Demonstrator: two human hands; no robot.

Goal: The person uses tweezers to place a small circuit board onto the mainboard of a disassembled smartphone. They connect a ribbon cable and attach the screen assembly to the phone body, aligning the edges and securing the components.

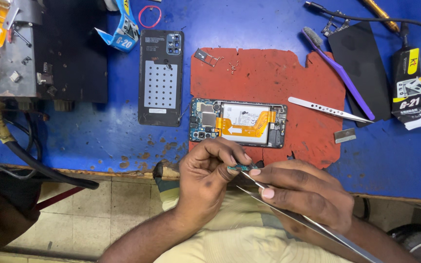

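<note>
At worktop (98, 141) edge: phone (238, 122) opened, back cover (161, 78) off; left hand (205, 178) pinches small board (242, 167), right hand (303, 192) grips tweezers (288, 212).

Purple toothbrush (339, 73), spare tweezers (328, 109), razor blade (345, 135), black glue tube (408, 83).

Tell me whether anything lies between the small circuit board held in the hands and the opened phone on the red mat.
Nothing visible does. The left hand pinches the small circuit board just off the near edge of the red mat, and the right hand holds tweezers to it. The opened phone lies directly beyond, with only bare mat between.
</note>
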